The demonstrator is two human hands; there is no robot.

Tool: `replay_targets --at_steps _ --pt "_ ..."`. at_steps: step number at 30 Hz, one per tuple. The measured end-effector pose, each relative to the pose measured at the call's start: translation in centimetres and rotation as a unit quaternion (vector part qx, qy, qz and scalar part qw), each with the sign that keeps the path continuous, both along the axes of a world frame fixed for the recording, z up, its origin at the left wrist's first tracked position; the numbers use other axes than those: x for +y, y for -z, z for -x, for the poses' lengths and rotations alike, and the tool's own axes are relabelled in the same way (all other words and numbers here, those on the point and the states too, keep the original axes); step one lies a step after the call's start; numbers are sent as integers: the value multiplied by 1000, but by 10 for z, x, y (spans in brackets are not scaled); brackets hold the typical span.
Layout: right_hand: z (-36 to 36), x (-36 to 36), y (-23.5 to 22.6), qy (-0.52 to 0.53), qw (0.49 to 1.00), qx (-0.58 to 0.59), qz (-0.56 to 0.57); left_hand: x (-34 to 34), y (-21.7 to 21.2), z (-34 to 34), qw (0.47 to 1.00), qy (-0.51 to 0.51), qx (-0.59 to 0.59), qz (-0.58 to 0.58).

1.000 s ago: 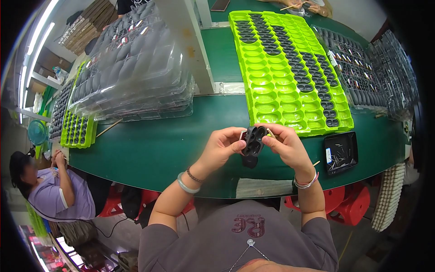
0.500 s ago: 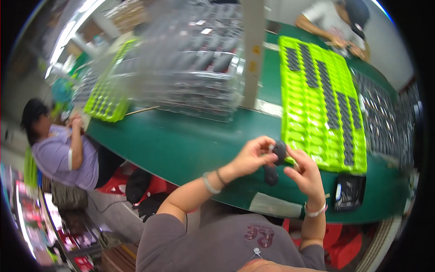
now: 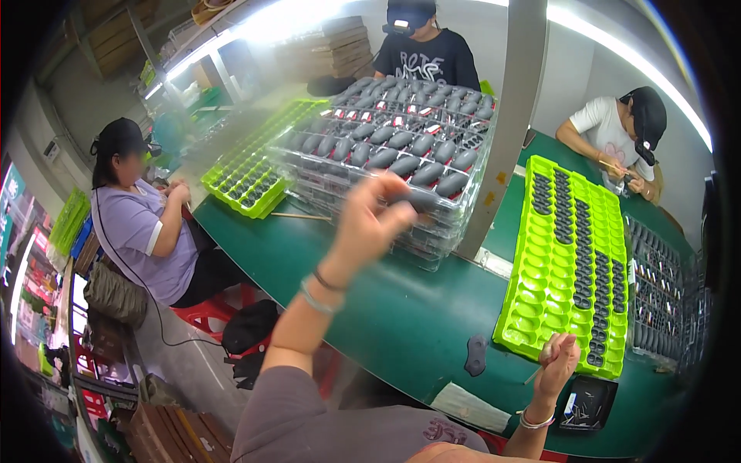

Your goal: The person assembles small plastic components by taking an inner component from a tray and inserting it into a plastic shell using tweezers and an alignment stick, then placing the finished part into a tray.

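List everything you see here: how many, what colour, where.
table: one, green, centre
green trays: at least two, green, left and right
clear trays: many, transparent, stacked centre and far right
oval cases: many, dark grey, in trays
loose piece: one, dark grey, on table beside right tray
black box: one, black, lower right
pale sheet: one, whitish, near table edge
long stick: one, tan, left of centre
post: one, grey, upper right
stools: several, red, below table
co-workers: three, purple, black, white tops, around table
lights: several, white, overhead
left hand: one, blurred, centre, apparently holding a dark case
right hand: one, curled, lower right, thin stick jutting out
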State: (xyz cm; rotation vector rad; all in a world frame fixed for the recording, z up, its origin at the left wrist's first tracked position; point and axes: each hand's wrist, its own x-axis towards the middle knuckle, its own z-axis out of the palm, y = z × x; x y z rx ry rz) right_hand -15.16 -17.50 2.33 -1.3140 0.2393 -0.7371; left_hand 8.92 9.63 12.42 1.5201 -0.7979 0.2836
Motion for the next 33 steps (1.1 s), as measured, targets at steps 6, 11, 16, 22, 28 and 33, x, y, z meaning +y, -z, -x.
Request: replay_targets --at_steps 6,11,16,22,28,33 --pt "-6 8 6 -36 999 -5 14 84 -39 -195 956 -279 7 -88" --pt "-6 0 8 -4 1000 9 7 55 -27 -234 871 -406 31 -275" --pt "-10 3 5 1 1000 9 16 53 -21 -240 828 -391 8 -402" --pt "-10 1 7 -7 1000 8 14 77 -47 -256 805 -369 87 -456" --pt "-9 -2 5 -4 1000 9 9 66 -34 -260 686 -408 49 -601" --pt "-12 -5 6 -4 1000 6 2 91 -39 -271 741 -454 49 -493"
